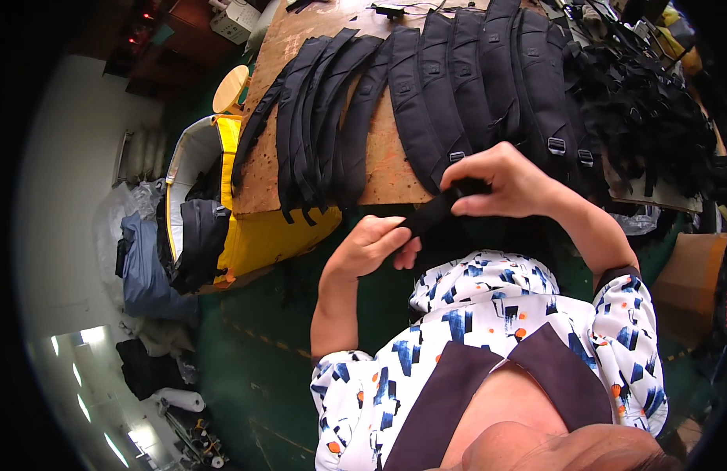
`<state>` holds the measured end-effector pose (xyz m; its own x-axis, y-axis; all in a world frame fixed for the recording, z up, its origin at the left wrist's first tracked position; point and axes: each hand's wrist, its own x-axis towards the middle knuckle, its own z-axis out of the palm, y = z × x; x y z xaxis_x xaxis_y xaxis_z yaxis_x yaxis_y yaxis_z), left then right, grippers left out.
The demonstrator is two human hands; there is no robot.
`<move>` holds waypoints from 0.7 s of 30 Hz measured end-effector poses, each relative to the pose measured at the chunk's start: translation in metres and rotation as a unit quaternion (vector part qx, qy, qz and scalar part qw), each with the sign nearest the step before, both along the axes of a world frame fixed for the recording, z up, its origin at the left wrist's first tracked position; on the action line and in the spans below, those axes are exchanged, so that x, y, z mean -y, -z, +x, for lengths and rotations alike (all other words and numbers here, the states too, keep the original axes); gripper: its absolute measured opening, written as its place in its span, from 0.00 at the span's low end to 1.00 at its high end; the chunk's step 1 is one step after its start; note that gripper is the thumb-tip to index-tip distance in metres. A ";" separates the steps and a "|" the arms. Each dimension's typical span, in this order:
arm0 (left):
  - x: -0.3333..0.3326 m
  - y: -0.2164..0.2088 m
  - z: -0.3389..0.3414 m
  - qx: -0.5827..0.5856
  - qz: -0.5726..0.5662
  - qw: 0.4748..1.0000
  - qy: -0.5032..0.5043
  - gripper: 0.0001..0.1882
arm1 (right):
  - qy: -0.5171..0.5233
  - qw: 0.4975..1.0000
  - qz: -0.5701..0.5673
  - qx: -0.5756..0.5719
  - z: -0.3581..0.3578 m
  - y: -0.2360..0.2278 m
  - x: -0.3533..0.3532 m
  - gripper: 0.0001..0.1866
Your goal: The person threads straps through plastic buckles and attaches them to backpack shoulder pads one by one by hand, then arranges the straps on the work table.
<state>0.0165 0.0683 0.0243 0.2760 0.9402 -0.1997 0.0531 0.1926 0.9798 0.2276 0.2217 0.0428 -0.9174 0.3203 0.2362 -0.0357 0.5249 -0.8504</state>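
Between my two hands, in front of the table's near edge, a black fabric strap (431,217) is held slanting up to the right. My left hand (369,246) is closed on its lower left end, thumb on top. At the upper right end, my right hand (509,184) pinches it between thumb and bent fingers. Just beyond lie black padded shoulder straps (414,98), side by side on the wooden table (385,161). Some carry a silver-looking buckle (556,146) at the near end. Another row of padded straps (320,98) rests further left.
A tangled heap of black webbing (646,129) covers the table's right part. At the left stands a yellow bag-like container (281,245) with black pieces in it, near a round wooden stool (230,88). A cardboard box (693,271) is at the right.
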 end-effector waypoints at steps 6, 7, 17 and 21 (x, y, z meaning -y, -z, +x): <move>0.037 0.029 -0.031 0.028 -0.036 0.997 -0.061 0.20 | 0.061 0.955 -0.286 -0.056 0.023 0.017 -0.031 0.10; 0.040 0.034 -0.033 0.031 -0.033 0.997 -0.055 0.20 | 0.067 0.955 -0.282 -0.056 0.027 0.015 -0.032 0.10; 0.041 0.056 -0.016 -0.321 0.167 0.909 -0.205 0.23 | 0.115 0.932 -0.336 -0.067 0.011 0.029 -0.012 0.13; -0.001 0.047 0.035 -0.264 0.278 0.895 -0.227 0.31 | 0.094 0.908 -0.407 -0.013 -0.009 0.055 0.024 0.15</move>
